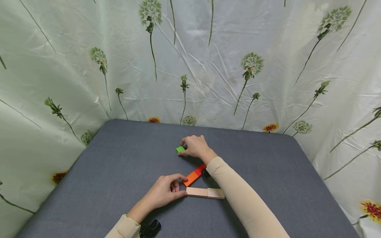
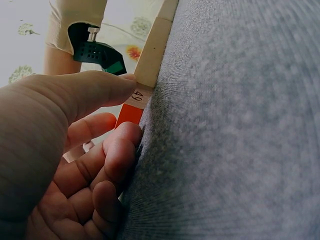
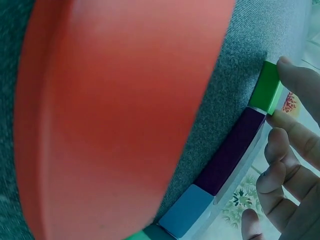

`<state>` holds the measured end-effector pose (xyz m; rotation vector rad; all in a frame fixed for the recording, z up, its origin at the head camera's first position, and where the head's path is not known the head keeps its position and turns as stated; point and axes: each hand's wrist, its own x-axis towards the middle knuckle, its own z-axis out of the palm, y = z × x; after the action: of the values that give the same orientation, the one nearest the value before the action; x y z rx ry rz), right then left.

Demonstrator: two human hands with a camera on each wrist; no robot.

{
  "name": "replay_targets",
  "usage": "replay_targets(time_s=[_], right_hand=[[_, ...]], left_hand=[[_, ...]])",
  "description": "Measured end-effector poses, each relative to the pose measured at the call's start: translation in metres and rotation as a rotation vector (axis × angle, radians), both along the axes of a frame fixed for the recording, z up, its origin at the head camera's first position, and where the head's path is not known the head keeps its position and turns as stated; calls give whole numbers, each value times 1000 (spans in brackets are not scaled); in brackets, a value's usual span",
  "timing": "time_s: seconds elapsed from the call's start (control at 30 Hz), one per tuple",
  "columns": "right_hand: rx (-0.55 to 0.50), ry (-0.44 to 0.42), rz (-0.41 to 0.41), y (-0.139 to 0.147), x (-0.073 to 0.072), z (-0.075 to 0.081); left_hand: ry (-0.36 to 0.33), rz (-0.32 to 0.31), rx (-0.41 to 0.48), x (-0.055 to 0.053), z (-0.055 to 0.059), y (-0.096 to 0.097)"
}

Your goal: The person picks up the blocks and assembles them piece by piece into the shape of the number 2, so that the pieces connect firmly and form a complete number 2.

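Note:
In the head view my left hand (image 1: 165, 190) is at the left ends of two rows of blocks. Its index fingertip touches an orange block (image 1: 191, 178), and its thumb touches a plain wooden block (image 1: 196, 192). The left wrist view shows the number 49 on a block end (image 2: 136, 96) by the thumb. Farther back, my right hand (image 1: 194, 146) pinches a green block (image 1: 180, 149) between thumb and index finger. In the right wrist view that green block lines up end to end with a dark purple block (image 3: 232, 150) and a blue block (image 3: 187, 211).
A red block (image 1: 200, 170) continues the orange one; it looms large in the right wrist view. A second wooden block (image 1: 215, 193) extends the plain row rightward. My right forearm (image 1: 242, 198) crosses over the table (image 1: 119, 158). A flower-printed curtain (image 1: 208, 66) hangs behind.

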<state>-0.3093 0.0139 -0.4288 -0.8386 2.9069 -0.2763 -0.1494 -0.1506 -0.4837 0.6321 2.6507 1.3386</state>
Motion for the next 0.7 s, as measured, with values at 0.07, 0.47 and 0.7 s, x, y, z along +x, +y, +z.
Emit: replay_targets(time_s=[0.07, 0.47, 0.7], right_hand=[[9, 0, -1, 0, 0, -1], [21, -27, 10, 3, 1, -1], [-41, -45, 24, 9, 1, 5]], left_hand=[[2, -1, 2, 0, 0, 0], [-4, 6, -5, 1, 1, 0], [-2, 7, -11, 0, 1, 0]])
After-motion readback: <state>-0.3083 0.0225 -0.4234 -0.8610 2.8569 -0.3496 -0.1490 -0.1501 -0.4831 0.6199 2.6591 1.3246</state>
